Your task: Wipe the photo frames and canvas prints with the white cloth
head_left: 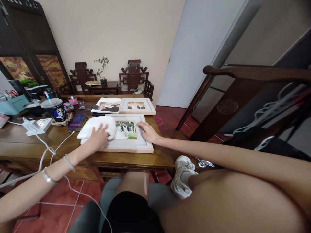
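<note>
A light wood picture frame [131,146] with a wide white mount lies face up near the table's front edge, a photo of people on grass at its centre. Over its left part rests a folded white towel [91,124]. My left hand [99,137] presses on the towel, fingers bent over its right side. At the frame's right side, my right hand [148,132] grips the rim, with its fingertips on the face beside the photo. The towel hides the frame's left side.
Behind lie a second picture frame [150,108] and a white photo panel [97,103]. On the left are a phone [77,122], a lidded cup [54,110], a power strip [39,126] and trailing white cables. A wooden chair [216,106] stands close on the right.
</note>
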A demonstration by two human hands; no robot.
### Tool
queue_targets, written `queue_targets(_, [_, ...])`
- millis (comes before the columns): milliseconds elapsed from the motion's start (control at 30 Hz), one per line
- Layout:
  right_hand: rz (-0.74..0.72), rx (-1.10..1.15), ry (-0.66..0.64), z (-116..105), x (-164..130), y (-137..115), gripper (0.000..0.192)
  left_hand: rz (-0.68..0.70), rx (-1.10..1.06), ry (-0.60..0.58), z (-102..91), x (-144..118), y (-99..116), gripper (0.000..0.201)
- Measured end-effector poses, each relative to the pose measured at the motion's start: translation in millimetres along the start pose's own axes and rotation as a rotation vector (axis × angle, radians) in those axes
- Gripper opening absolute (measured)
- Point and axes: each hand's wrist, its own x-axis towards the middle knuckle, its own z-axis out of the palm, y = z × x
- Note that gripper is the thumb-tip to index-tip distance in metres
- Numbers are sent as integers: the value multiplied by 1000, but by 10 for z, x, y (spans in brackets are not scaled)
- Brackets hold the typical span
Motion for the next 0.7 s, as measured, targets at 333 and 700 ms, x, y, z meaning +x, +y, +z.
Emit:
queue_targets(333, [0,-6,-18,-44,-2,-64,64,68,31,150,96,677,-235,37])
queue_targets(700, [27,-28,5,-37,-57,-153,62,130,0,45,-14,-706,209,35])
